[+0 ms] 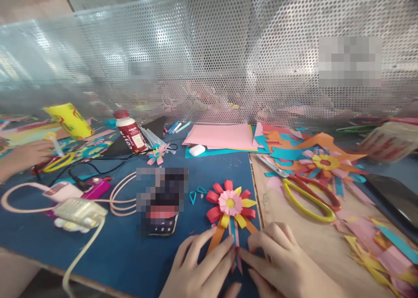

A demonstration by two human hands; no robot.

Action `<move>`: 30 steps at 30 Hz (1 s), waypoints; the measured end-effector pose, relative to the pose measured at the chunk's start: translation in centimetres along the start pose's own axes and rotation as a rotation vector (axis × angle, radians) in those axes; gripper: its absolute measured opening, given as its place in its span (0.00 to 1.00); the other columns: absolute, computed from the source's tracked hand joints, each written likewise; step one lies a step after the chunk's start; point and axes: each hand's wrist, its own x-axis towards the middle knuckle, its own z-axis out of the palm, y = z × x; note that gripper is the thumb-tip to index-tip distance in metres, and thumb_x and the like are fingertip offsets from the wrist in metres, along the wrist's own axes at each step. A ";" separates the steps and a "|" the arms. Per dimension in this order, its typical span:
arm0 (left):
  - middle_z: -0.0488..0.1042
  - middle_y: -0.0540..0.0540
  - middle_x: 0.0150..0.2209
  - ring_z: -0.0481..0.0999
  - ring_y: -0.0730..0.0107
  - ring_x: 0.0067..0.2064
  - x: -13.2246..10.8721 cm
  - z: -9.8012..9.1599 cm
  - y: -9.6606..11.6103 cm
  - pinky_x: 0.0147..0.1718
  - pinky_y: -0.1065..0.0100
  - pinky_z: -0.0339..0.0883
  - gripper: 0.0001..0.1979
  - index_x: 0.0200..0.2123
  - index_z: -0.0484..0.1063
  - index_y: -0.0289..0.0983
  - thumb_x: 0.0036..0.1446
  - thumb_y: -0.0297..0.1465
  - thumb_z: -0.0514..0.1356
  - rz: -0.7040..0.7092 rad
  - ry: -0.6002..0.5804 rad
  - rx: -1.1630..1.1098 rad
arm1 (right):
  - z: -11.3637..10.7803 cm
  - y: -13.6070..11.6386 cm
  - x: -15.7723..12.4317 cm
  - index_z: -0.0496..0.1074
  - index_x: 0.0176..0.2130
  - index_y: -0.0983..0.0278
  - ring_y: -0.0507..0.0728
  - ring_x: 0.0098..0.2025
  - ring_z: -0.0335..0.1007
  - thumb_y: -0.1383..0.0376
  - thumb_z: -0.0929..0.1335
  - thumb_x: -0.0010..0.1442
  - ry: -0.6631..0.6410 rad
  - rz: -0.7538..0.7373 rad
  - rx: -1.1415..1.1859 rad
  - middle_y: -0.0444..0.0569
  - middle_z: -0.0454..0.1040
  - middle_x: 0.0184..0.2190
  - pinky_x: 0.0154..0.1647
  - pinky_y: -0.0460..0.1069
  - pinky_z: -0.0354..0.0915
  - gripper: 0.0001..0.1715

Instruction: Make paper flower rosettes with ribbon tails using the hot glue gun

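A paper flower (230, 203) with a pink and yellow centre and red and yellow loops lies on the blue table near the bottom middle. Orange, blue and pink paper strips hang down from it. My left hand (204, 263) rests on the strips from the left, its fingers spread and flat. From the right, my right hand (284, 259) touches the same strips with its index fingertip, fingers apart and bent. The fingertips of both hands almost meet at the lower strips.
Red and yellow scissors (310, 198) lie right of the flower, near a second paper flower (325, 162) and scraps. A phone (163, 206), cables, a charger (80, 213) and a bottle (130, 132) stand or lie left. Another person's hand (28, 156) is at far left.
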 end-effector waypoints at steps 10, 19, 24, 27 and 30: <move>0.77 0.54 0.41 0.70 0.68 0.45 0.3 -0.1 0.6 0.41 0.69 0.63 0.11 0.41 0.75 0.41 0.54 0.31 0.57 -0.056 0.037 -0.042 | 0.0 0.0 -0.3 0.72 0.30 0.63 0.52 0.29 0.56 0.73 0.63 0.57 0.025 -0.138 0.005 0.42 0.67 0.24 0.33 0.48 0.55 0.10; 0.77 0.56 0.43 0.71 0.66 0.44 0.1 0.1 0.6 0.39 0.68 0.66 0.12 0.41 0.75 0.40 0.54 0.30 0.55 -0.033 0.028 -0.010 | -0.1 0.2 -0.2 0.70 0.27 0.65 0.51 0.30 0.56 0.73 0.64 0.58 0.040 -0.140 0.090 0.42 0.67 0.24 0.34 0.48 0.55 0.09; 0.78 0.55 0.42 0.72 0.66 0.42 0.2 0.0 0.4 0.37 0.68 0.67 0.12 0.40 0.76 0.40 0.54 0.30 0.55 -0.009 0.024 0.008 | -0.5 0.3 0.0 0.72 0.30 0.64 0.51 0.30 0.58 0.72 0.64 0.58 0.038 -0.153 0.110 0.43 0.67 0.25 0.33 0.48 0.56 0.08; 0.78 0.55 0.42 0.72 0.66 0.42 0.3 -0.2 0.3 0.36 0.68 0.67 0.12 0.40 0.76 0.40 0.54 0.31 0.55 0.005 0.017 0.009 | -0.3 0.6 0.0 0.72 0.31 0.64 0.51 0.30 0.58 0.73 0.64 0.57 0.057 -0.170 0.126 0.43 0.68 0.25 0.32 0.48 0.56 0.08; 0.78 0.55 0.42 0.72 0.67 0.42 0.5 -0.4 0.3 0.37 0.69 0.67 0.12 0.41 0.75 0.40 0.56 0.32 0.55 0.013 0.012 0.013 | -0.2 0.6 -0.1 0.72 0.30 0.64 0.51 0.30 0.58 0.73 0.65 0.56 0.070 -0.168 0.131 0.43 0.68 0.25 0.32 0.48 0.57 0.07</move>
